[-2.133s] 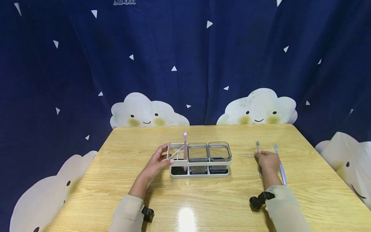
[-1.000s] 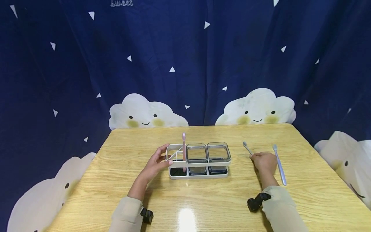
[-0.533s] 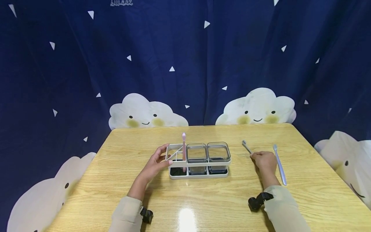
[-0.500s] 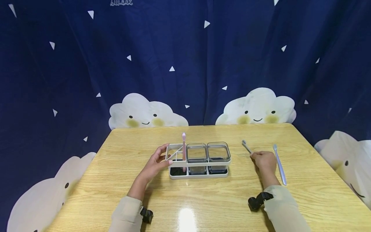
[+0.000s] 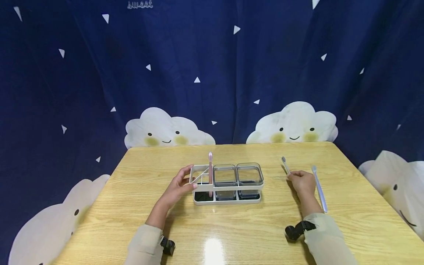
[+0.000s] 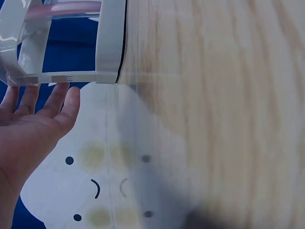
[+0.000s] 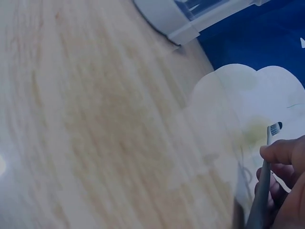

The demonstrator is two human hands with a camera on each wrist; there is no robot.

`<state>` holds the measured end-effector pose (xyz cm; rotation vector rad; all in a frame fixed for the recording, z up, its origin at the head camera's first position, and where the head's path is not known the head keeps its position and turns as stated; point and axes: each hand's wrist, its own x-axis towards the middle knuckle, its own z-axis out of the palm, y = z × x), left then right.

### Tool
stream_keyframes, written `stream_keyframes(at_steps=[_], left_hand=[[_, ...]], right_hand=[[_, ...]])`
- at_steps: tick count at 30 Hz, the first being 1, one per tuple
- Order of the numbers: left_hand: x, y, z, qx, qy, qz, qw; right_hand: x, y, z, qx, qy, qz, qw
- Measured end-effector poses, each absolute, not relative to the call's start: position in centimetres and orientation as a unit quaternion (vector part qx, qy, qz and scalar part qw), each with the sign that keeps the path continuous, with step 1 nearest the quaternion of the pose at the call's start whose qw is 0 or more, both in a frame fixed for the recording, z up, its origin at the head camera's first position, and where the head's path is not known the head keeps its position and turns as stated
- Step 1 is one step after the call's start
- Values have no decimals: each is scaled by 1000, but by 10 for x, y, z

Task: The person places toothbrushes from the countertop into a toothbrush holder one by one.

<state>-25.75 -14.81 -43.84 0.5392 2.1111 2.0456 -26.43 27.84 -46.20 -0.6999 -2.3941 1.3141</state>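
My left hand (image 5: 176, 190) grips the left end of a white toothbrush holder (image 5: 236, 201), thumb on the front rail and fingers at the far side. In the left wrist view, fingertips (image 6: 71, 95) meet the holder's end rail. A pink toothbrush (image 5: 210, 167) stands upright in the holder's divided left section, bristles up. To the right, my right hand (image 5: 304, 183) pinches a grey toothbrush (image 5: 286, 165) between thumb and fingers, its head pointing away and a little left. The right wrist view shows its handle (image 7: 259, 205) running back under the palm.
Two clear square cups (image 5: 225, 177) sit in the holder's middle and right sections. A light blue toothbrush (image 5: 319, 189) lies on the wooden table (image 5: 251, 232), just right of my right hand. A dark blue curtain (image 5: 185, 73) hangs behind the table.
The grey toothbrush was taken hold of and its head first turned left; in the last half second it has swung back toward pointing away. My left hand and the holder stay put.
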Motion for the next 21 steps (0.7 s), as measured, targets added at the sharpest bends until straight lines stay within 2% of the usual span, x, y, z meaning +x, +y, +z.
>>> stream_keyframes(at_steps=[12,21], left_hand=[[-242,-144,-414,182,706,678,95],[-258,-149,-442,180,704,683,77]], right_hand=[[-258,282,-451,-229,-807,531,116],[-251,276,-433,-200,-806,544,115]])
